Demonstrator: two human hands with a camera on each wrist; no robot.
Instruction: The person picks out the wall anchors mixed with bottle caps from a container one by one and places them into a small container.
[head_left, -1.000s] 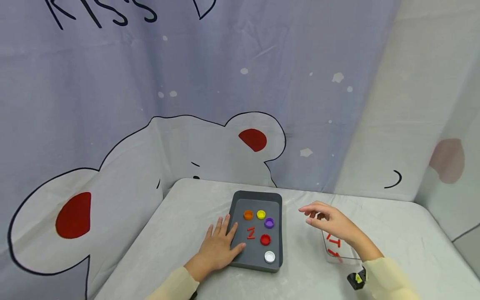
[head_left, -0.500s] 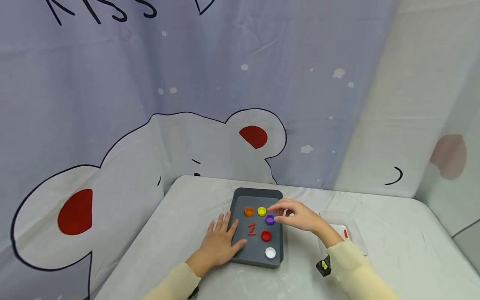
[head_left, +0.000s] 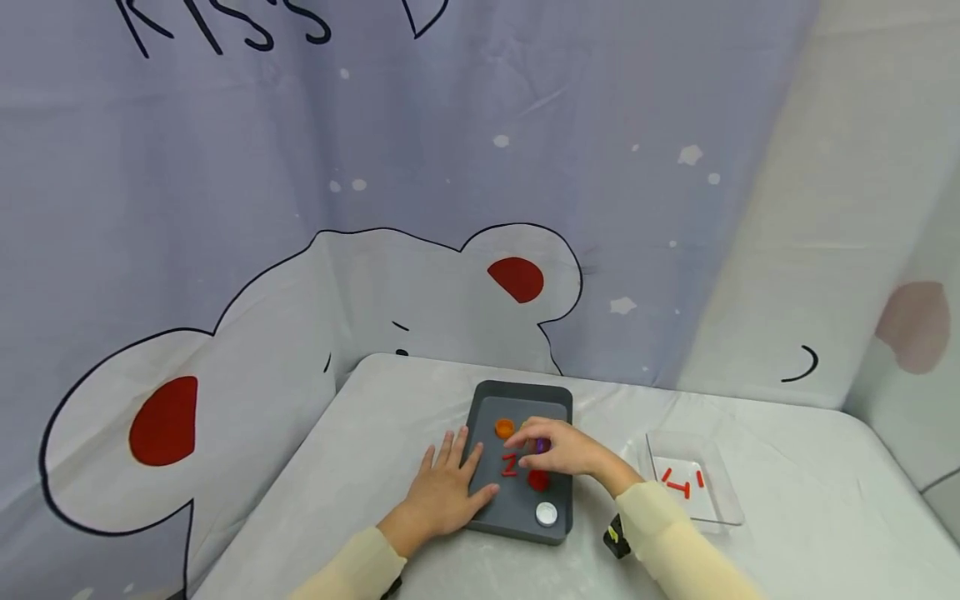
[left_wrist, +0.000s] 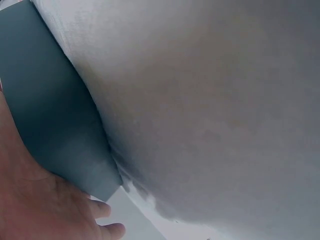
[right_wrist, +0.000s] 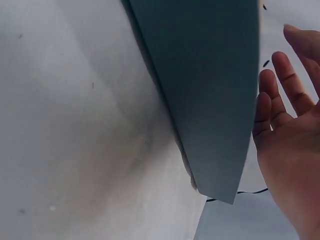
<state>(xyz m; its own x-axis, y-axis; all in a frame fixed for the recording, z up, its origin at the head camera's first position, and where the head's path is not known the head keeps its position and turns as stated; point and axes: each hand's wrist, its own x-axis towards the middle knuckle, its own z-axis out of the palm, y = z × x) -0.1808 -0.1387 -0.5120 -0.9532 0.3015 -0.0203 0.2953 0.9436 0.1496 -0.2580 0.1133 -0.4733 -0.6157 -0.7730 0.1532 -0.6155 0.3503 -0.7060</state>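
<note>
My left hand (head_left: 441,497) lies with fingers spread across the left edge of a dark grey rectangular tray (head_left: 517,521). Above the tray, my right hand (head_left: 561,448) reaches in from the right, thumb and forefinger apart and curved, with nothing visible between them. Three short red sticks (head_left: 509,473) make a Z just left of its fingertips. An orange cap (head_left: 505,428) sits beyond them, and a white cap (head_left: 546,513) nearer me. The right hand partly covers a purple cap (head_left: 542,446) and a red cap (head_left: 537,480); the yellow cap is hidden.
A clear plastic box (head_left: 731,510) stands right of the tray with several red sticks (head_left: 678,486) inside. White cloth (head_left: 360,450) covers the table. A patterned curtain (head_left: 420,150) hangs behind it.
My right hand has moved left from above the clear box to over the middle of the tray, uncovering the box. My left hand stays on the tray's edge.
</note>
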